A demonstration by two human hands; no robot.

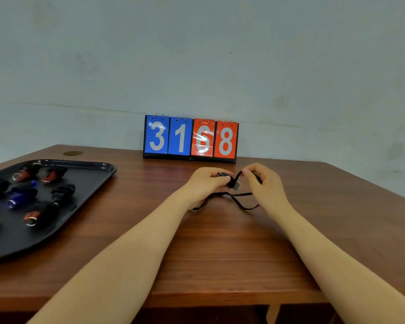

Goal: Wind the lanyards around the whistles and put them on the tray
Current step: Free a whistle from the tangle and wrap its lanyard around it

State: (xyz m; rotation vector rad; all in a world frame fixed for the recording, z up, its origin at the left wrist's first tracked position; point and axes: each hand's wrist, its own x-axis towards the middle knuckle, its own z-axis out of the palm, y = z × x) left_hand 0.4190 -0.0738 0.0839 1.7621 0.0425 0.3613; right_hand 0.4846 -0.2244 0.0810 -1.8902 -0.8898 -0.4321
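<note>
A small black whistle is gripped by the left hand; its black cord lanyard is pinched by the right hand. At nine o'clock, wound whistles are held on a black plastic tray.

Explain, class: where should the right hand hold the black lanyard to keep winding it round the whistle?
Pinch the black lanyard close to the whistle, from above and the right, where the right hand pinches it. That stretch is taut; the rest lies in loose loops on the table.

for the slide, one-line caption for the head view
Both hands, left and right, wind a black lanyard around a whistle beside the tray.
</note>
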